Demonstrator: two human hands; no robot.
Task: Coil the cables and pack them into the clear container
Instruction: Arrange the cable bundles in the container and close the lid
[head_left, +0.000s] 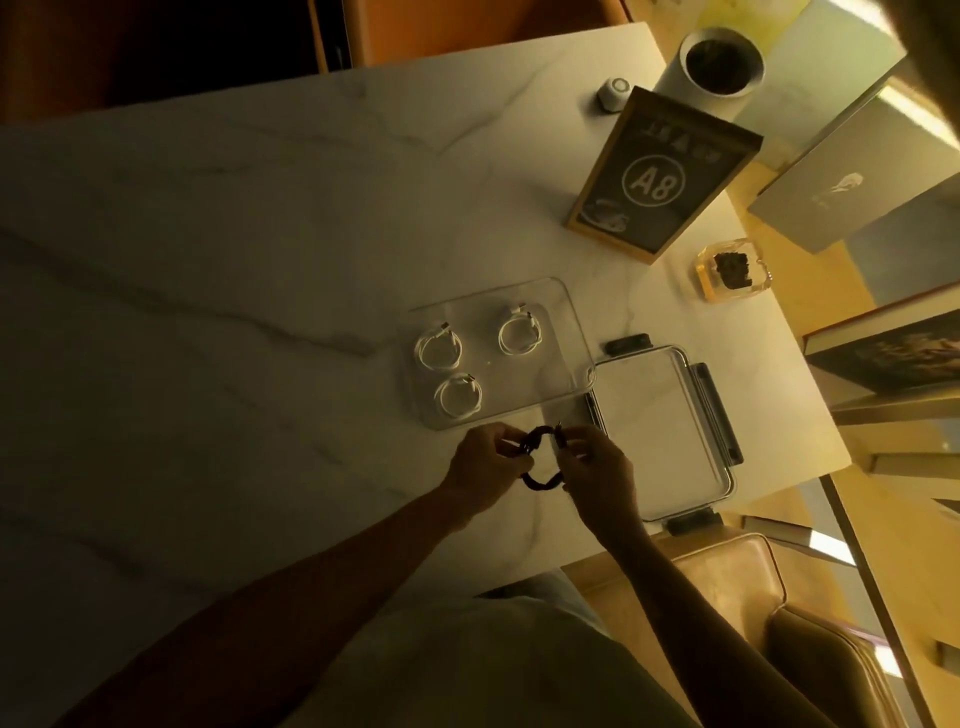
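Note:
A clear container (574, 322) sits on the white marble table (234, 260). Three coiled white cables lie inside it: one at the left (439, 348), one at the back right (519, 336), one at the front (458, 397). Just in front of the container I hold a dark coiled cable (540, 480) above the table. My left hand (480, 467) pinches the coil's left side. My right hand (597, 467) pinches the cable's end on the coil's right side.
The container's clear lid (670, 431) with dark latches lies to the right. At the back right stand an "A8" table sign (660, 176), a white cylindrical pot (717, 67), a small white device (615, 93) and a glass ashtray (730, 270). Books and a leather chair (779, 597) border the right side.

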